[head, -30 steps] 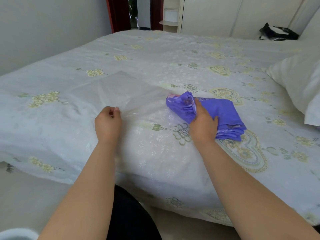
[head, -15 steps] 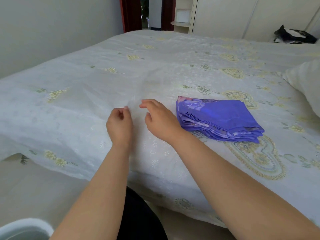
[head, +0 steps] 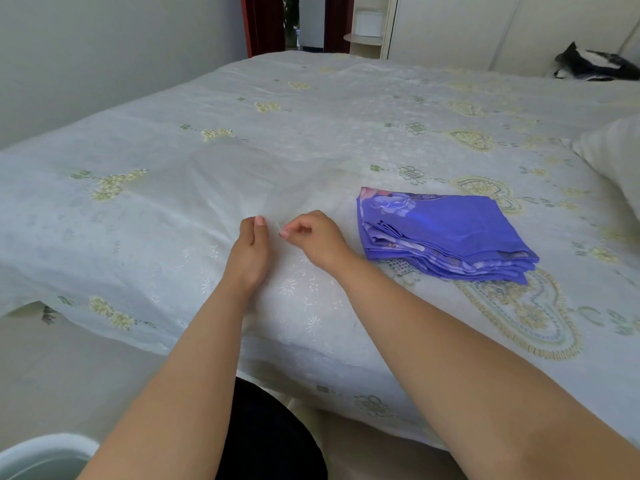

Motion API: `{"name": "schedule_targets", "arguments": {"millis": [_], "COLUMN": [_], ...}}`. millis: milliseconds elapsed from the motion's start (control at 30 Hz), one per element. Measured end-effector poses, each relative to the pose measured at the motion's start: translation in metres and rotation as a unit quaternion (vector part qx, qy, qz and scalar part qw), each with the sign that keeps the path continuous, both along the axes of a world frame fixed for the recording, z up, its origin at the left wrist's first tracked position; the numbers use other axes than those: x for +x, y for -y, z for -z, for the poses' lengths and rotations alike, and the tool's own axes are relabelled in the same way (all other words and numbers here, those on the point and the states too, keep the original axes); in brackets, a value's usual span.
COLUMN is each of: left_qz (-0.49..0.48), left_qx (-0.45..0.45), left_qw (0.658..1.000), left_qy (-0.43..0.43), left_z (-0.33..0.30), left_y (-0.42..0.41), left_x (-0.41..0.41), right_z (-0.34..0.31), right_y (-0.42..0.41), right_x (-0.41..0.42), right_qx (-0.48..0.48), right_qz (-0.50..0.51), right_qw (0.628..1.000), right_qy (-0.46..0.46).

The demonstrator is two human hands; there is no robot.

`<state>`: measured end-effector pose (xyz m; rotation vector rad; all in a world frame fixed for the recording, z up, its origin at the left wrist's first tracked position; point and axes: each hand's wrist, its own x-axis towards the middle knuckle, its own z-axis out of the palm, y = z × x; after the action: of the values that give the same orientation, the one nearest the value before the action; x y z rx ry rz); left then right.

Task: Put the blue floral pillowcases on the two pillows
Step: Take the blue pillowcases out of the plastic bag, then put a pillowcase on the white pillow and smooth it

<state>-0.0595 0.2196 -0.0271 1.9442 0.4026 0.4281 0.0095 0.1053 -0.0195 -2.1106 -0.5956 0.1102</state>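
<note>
The folded blue floral pillowcases lie in a stack on the white embroidered bedspread, just right of my hands. A clear, nearly see-through plastic bag lies flat on the bed in front of me. My left hand pinches its near edge between thumb and fingers. My right hand pinches the same edge a few centimetres to the right, clear of the pillowcases. One white pillow shows at the right edge, partly cut off.
A black and white bag sits at the bed's far right. Beyond the bed are a cupboard wall and a doorway with red curtains. A white bin rim is by the floor at lower left.
My right hand left the blue pillowcases, moved left and took hold of the plastic bag's edge beside my left hand. The pillowcases now lie flat and untouched.
</note>
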Motion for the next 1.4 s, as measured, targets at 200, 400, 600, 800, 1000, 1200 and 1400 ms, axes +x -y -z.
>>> {"name": "schedule_targets", "arguments": {"millis": [200,400,600,800,1000,1200,1400], "left_qz": [0.106,0.086,0.067,-0.007,-0.177,-0.079,0.162], "left_qx": [0.166,0.400,0.394,0.208,0.202,0.312,0.369], "left_qw": [0.977,0.895,0.910,0.976,0.889,0.902,0.910], "left_qy": [-0.079,-0.175,-0.110,0.066,0.370,0.287,0.095], "left_z": [0.009,0.018,0.016,-0.004,-0.029,-0.017,0.000], "left_y": [0.009,0.031,0.044,0.051,0.061,0.057,0.082], "left_x": [0.009,0.014,0.020,0.024,0.012,0.016,0.026], "right_z": [-0.006,-0.018,-0.037,-0.077,-0.130,-0.072,-0.030], "right_y": [0.041,0.099,0.125,0.119,0.021,0.072,0.154], "right_x": [-0.035,0.003,0.005,0.024,0.013,0.021,0.009], "right_qx": [-0.145,-0.306,0.114,0.372,0.183,-0.036,-0.173], "right_qz": [0.009,0.193,0.296,0.287,0.002,0.039,-0.015], "right_qw": [0.948,0.932,0.923,0.864,0.978,0.998,0.982], "right_qy": [0.284,0.028,-0.219,-0.181,-0.099,-0.028,-0.072]}}
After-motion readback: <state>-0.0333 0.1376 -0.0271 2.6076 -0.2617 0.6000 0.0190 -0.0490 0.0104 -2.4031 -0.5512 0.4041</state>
